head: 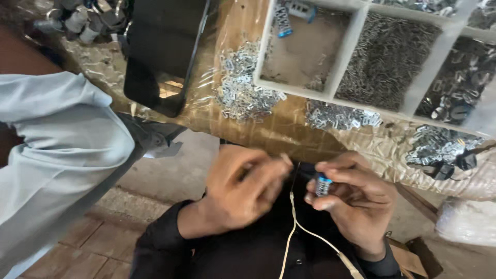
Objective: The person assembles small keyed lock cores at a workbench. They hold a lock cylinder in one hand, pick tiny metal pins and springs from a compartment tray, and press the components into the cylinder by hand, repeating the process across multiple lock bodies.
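Observation:
My left hand (243, 188) is closed, its fingertips pinching something small that I cannot make out. My right hand (354, 199) grips a small part with a blue band and a metal spring (323, 184) between thumb and fingers. The two hands are close together, just below the table's front edge. A thin pale cord (294, 227) hangs down over my black clothing between them.
A white divided tray (351, 44) holds several kinds of small metal parts. Loose piles of shiny metal clips (243, 90) lie on the plastic-covered table (274, 129). A black box (160, 51) stands at the left. Another person's light blue sleeve (62, 139) is at my left.

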